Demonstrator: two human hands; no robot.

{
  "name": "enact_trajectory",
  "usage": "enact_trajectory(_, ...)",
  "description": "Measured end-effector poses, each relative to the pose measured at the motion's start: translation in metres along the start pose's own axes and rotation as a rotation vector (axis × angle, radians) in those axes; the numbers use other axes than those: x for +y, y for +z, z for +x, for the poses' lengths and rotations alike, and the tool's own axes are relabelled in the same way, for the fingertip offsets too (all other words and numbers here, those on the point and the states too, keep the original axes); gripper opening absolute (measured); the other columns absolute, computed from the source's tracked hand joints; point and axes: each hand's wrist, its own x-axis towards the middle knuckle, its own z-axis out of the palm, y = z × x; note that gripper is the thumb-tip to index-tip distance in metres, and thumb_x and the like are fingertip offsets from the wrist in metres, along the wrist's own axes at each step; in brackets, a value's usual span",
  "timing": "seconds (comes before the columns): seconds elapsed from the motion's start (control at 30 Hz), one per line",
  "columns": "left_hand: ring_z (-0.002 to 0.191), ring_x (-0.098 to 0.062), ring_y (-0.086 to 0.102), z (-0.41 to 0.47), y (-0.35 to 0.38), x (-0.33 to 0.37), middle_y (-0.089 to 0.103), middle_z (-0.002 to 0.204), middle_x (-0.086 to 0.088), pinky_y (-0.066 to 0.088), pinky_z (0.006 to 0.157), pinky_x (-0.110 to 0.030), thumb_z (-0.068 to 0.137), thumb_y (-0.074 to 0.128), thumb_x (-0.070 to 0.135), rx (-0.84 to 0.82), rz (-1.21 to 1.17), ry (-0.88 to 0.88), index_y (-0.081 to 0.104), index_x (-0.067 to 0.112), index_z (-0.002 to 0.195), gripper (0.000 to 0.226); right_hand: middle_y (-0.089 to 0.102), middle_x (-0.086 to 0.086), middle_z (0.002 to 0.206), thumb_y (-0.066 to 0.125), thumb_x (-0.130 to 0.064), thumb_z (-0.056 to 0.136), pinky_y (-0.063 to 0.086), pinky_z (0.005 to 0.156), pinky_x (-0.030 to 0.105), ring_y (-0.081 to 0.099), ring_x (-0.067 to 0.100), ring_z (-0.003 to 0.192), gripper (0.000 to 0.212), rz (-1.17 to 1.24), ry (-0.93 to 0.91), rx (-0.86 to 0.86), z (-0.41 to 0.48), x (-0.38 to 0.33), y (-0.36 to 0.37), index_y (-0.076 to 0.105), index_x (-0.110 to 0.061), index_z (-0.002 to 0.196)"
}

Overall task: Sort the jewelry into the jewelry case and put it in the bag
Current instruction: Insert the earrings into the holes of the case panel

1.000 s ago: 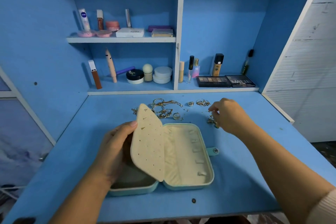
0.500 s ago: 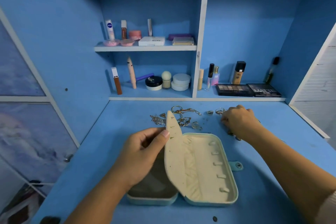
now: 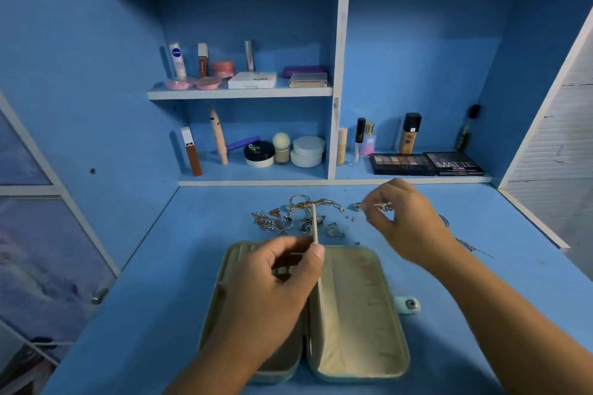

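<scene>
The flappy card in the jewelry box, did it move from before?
Yes. The earring card swung up: it leaned left over the left half of the jewelry case, now it stands upright on edge along the hinge, pinched by the left hand.

A single head-worn camera looks forward and down from close above a blue desk (image 3: 167,266), toward shelves (image 3: 240,92) at 12 o'clock. Both forearms enter from 6 o'clock. No second view shares the scene.
</scene>
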Motion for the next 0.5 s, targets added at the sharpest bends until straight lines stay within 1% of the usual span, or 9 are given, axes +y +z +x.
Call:
enact_trajectory(0.03,0.083,0.007,0.066,0.000,0.001,0.000,0.071,0.086,0.025,0.045,0.067,-0.004,0.065,0.054,0.063,0.004,-0.006,0.002,0.071,0.031,0.095,0.047,0.060,-0.010,0.087,0.063,-0.023,0.089,0.039,0.066,0.011,0.054,0.002,0.079,0.007,0.178,0.036,0.010,-0.010,-0.016,-0.001,0.063,-0.026,0.082)
enact_trajectory(0.07,0.084,0.007,0.066,0.001,0.001,-0.001,0.071,0.086,0.026,0.045,0.067,-0.004,0.065,0.054,0.063,0.009,-0.007,0.005,0.071,0.032,0.095,0.046,0.060,-0.013,0.077,0.063,-0.023,0.089,0.041,0.060,0.010,0.055,0.000,0.068,0.008,0.343,0.084,-0.010,-0.020,-0.031,0.001,0.063,-0.025,0.081)
enact_trajectory(0.1,0.084,0.007,0.066,0.001,0.001,-0.002,0.071,0.086,0.025,0.046,0.067,-0.005,0.065,0.054,0.064,0.012,-0.011,0.006,0.071,0.032,0.095,0.047,0.060,-0.014,0.069,0.063,-0.022,0.089,0.041,0.055,0.011,0.052,-0.001,0.058,0.008,0.500,0.125,-0.034,-0.030,-0.042,0.006,0.064,-0.022,0.081)
enact_trajectory(0.13,0.083,0.006,0.066,0.000,0.001,-0.003,0.072,0.086,0.024,0.047,0.067,-0.006,0.065,0.054,0.064,0.011,-0.017,0.006,0.071,0.031,0.095,0.048,0.059,-0.013,0.063,0.063,-0.019,0.089,0.041,0.054,0.013,0.049,-0.001,0.054,0.008,0.642,0.155,-0.044,-0.039,-0.051,0.013,0.064,-0.019,0.081)
enact_trajectory(0.17,0.083,0.004,0.067,0.000,0.001,-0.003,0.072,0.086,0.022,0.048,0.068,-0.007,0.065,0.054,0.063,0.009,-0.027,0.007,0.071,0.030,0.096,0.048,0.058,-0.011,0.061,0.062,-0.016,0.089,0.042,0.055,0.015,0.048,0.000,0.055,0.008,0.766,0.187,-0.041,-0.047,-0.056,0.019,0.064,-0.015,0.081)
enact_trajectory(0.27,0.085,0.001,0.069,-0.001,0.001,-0.004,0.074,0.087,0.018,0.052,0.069,-0.013,0.066,0.055,0.064,0.003,-0.045,0.008,0.072,0.028,0.100,0.052,0.061,0.001,0.066,0.059,-0.010,0.089,0.049,0.065,0.023,0.055,0.011,0.064,0.010,1.057,0.300,-0.035,-0.062,-0.063,0.033,0.065,-0.010,0.082)
enact_trajectory(0.33,0.085,-0.001,0.069,-0.001,0.001,-0.005,0.074,0.087,0.016,0.052,0.069,-0.013,0.067,0.056,0.062,0.001,-0.064,0.007,0.072,0.026,0.101,0.053,0.062,0.004,0.068,0.058,-0.013,0.088,0.050,0.069,0.025,0.056,0.013,0.068,0.010,1.150,0.348,-0.067,-0.067,-0.066,0.037,0.065,-0.008,0.083)
enact_trajectory(0.4,0.086,-0.004,0.070,-0.001,0.002,-0.005,0.075,0.087,0.013,0.053,0.068,-0.015,0.068,0.057,0.060,-0.015,-0.092,0.005,0.072,0.025,0.102,0.052,0.062,0.004,0.069,0.059,-0.022,0.082,0.050,0.070,0.025,0.056,0.015,0.069,0.016,1.186,0.365,-0.089,-0.070,-0.069,0.037,0.065,-0.007,0.084)
enact_trajectory(0.5,0.084,-0.005,0.071,-0.001,0.002,-0.005,0.075,0.086,0.012,0.054,0.069,-0.017,0.069,0.059,0.056,-0.019,-0.118,0.000,0.073,0.025,0.099,0.046,0.063,0.005,0.071,0.060,-0.026,0.077,0.050,0.073,0.026,0.055,0.017,0.071,0.021,1.226,0.384,-0.073,-0.070,-0.072,0.037,0.066,-0.007,0.084)
